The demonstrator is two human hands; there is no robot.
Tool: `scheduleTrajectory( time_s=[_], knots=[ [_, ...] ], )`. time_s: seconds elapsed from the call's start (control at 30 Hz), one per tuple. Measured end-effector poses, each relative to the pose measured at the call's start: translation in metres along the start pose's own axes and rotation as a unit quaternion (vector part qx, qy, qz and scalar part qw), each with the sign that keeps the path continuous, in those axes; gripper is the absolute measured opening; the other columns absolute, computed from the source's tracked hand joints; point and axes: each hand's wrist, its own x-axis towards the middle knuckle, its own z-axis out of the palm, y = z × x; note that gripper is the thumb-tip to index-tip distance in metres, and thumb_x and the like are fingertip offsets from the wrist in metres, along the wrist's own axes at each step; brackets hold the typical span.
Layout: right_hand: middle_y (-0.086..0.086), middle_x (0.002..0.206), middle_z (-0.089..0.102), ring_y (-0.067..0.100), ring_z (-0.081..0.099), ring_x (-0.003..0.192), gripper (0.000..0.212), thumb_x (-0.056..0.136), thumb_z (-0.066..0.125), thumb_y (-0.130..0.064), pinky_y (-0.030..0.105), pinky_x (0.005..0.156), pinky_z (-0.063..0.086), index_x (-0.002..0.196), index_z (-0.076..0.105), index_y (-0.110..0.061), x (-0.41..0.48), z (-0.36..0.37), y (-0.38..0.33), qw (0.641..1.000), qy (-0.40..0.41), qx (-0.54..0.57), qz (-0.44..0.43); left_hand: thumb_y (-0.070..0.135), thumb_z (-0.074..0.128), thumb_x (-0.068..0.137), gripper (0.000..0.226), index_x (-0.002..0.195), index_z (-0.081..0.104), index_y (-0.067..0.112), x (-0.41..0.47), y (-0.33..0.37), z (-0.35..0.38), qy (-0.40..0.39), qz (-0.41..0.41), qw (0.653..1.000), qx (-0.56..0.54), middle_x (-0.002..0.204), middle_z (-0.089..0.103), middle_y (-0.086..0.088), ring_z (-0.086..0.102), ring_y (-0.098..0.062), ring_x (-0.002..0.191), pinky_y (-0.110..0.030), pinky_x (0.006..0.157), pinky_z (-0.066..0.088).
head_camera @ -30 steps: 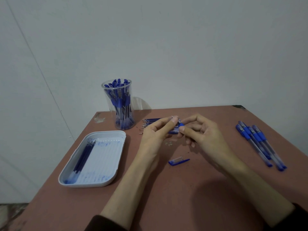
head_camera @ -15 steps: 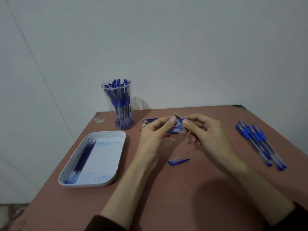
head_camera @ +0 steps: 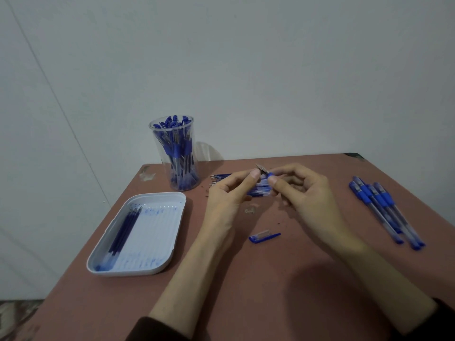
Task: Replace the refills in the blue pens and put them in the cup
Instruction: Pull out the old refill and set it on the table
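Mid-swap on one blue pen (head_camera: 268,174), held just above the counter (head_camera: 270,291) by the spare refills (head_camera: 221,178). The left hand (head_camera: 226,200) has a pinching grip on the metal tip, and the right hand (head_camera: 307,193) has its grip curled round the barrel. Next up, probably: tighten the tip, put on the cap (head_camera: 264,236), drop the pen into the cup (head_camera: 155,136).

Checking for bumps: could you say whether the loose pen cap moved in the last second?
No; the pen cap sits unchanged right of the tray.

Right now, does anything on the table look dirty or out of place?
Yes. Blue ink smears stain the floor of the white tray at the left. A loose pen cap lies alone in the middle of the table. A pale scuff marks its far left corner.
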Motion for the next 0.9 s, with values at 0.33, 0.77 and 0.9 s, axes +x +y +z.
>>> scheduleTrajectory(
  time_s=[0.33, 0.77, 0.9],
  knots=[
    [0.006, 0.058, 0.060, 0.007, 0.043, 0.042, 0.009, 0.089, 0.063, -0.013, 0.018, 0.041, 0.034, 0.090, 0.069, -0.007, -0.001, 0.001, -0.003, 0.995, -0.056, 0.042, 0.066, 0.022, 0.073, 0.078, 0.028, 0.095, 0.072, 0.000, -0.002, -0.002, 0.002, -0.013, -0.015, 0.999, -0.049, 0.100, 0.067, -0.026, 0.063, -0.043, 0.098, -0.050, 0.090, 0.052],
    [0.004, 0.054, 0.044, 0.008, 0.023, 0.041, 0.015, 0.077, 0.057, -0.024, 0.023, 0.043, 0.011, 0.076, 0.069, -0.014, 0.003, -0.013, -0.005, 0.922, -0.193, 0.232, 0.241, 0.035, 0.070, 0.080, 0.018, 0.090, 0.075, 0.020, -0.003, 0.000, -0.002, -0.100, -0.003, 0.995, 0.016, 0.101, 0.069, -0.006, 0.060, -0.028, 0.109, -0.050, 0.105, 0.041],
    [0.006, 0.057, 0.049, 0.009, 0.027, 0.040, 0.012, 0.080, 0.059, -0.021, 0.030, 0.050, 0.010, 0.075, 0.068, -0.015, 0.007, -0.013, -0.003, 0.950, -0.157, 0.169, 0.212, 0.035, 0.066, 0.081, 0.028, 0.101, 0.073, 0.017, -0.004, 0.004, 0.001, -0.095, 0.011, 0.994, 0.060, 0.106, 0.071, -0.006, 0.064, -0.017, 0.106, -0.033, 0.095, 0.049]
  ],
)
